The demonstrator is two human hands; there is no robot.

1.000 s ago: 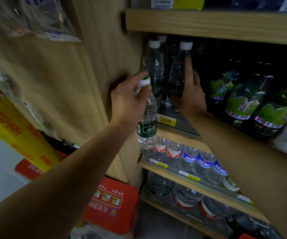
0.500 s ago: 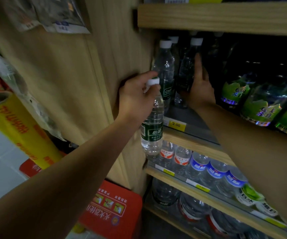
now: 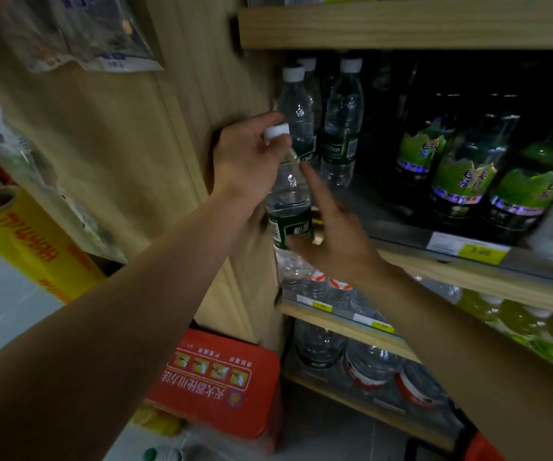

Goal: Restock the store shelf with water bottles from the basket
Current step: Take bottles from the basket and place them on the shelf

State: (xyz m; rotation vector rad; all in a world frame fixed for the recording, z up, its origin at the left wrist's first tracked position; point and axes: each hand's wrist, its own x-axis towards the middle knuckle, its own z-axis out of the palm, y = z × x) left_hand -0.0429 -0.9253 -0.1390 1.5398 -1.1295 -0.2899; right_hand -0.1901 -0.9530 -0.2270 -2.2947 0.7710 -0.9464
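My left hand (image 3: 247, 158) grips the white-capped neck of a clear water bottle (image 3: 288, 207) with a dark green label, held upright in front of the shelf's left end. My right hand (image 3: 330, 231) is open with straight fingers just to the right of that bottle's label, its thumb near the label. On the wooden shelf (image 3: 488, 284) behind stand matching water bottles (image 3: 341, 128) in two rows at the left end. The basket is not in view.
Dark bottles with green labels (image 3: 461, 181) fill the shelf to the right. Lower shelves (image 3: 338, 321) hold more water bottles. A wooden side panel (image 3: 182, 134) stands at left, with a red box (image 3: 215, 377) on the floor and a yellow roll (image 3: 25, 241).
My right hand has pulled back out of the shelf from the standing bottles and now sits beside the held bottle. My left hand still holds the bottle at the shelf's front.
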